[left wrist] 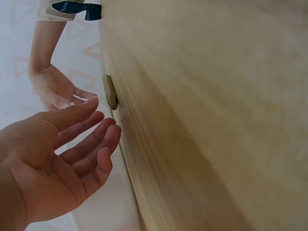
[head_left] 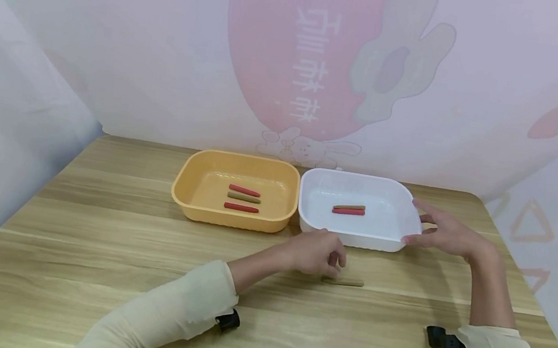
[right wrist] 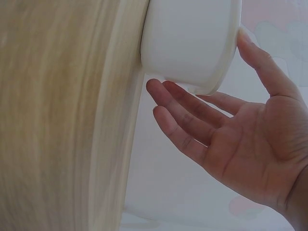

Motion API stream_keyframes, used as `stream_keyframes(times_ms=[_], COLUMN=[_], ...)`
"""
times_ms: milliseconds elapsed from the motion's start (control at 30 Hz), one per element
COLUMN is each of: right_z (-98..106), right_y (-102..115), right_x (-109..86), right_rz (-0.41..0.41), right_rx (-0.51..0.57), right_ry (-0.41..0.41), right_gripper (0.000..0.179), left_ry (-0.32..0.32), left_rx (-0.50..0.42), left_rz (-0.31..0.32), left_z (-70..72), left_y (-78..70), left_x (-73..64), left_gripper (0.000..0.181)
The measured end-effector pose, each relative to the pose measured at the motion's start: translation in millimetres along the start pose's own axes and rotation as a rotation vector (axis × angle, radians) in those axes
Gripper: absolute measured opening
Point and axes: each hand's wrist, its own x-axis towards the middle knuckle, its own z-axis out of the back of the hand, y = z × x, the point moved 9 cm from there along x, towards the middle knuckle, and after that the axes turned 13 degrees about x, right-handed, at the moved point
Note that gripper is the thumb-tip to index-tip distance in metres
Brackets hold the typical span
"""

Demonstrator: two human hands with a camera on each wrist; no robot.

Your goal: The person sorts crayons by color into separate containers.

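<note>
On the wooden table lies an olive-brown crayon-like stick [head_left: 344, 282], just in front of the white basin [head_left: 349, 239]. My left hand [head_left: 315, 252] hovers by its left end; in the left wrist view the loosely bent fingers are apart from the stick [left wrist: 110, 92] and hold nothing. My right hand [head_left: 447, 229] holds the right end of the white basin, its thumb at the near rim and a finger at the far rim. In the right wrist view, the other fingers of the right hand [right wrist: 236, 130] spread beside the basin's wall. One brown and one red stick [head_left: 349, 211] lie inside.
Touching the white basin's left side, a yellow basin [head_left: 231, 219] contains two red sticks [head_left: 241, 207] and one brown stick [head_left: 243, 197]. A pale printed curtain [head_left: 166, 67] rises behind the table's far edge. Black cameras [head_left: 228, 321] are strapped at both sleeves.
</note>
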Motion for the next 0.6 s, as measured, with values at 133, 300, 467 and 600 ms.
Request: stream_keyframes(times_ms=[133, 300, 467, 600], right_z=[0.4, 1.3, 1.4, 1.4], right_y=[-1.3, -2.5, -3.1, -3.7], right_x=[-0.4, -0.6, -0.1, 0.2], right_rz=[-0.005, -0.009, -0.008, -0.012], right_rx=[0.015, 0.010, 0.010, -0.002], right_ry=[0.000, -0.004, -0.004, -0.004], right_gripper=[0.091, 0.091, 0.091, 0.091], left_ry=[0.007, 0.012, 0.018, 0.009], left_rx=[0.038, 0.069, 0.092, 0.112], left_rz=[-0.011, -0.029, -0.026, -0.037], left_z=[-1.2, -2.8, -5.8, -5.8], left_y=[-2.4, -5.1, -4.9, -6.3], left_x=[0.8, 2.4, 4.5, 4.9], left_gripper=[0.013, 0.014, 0.016, 0.016])
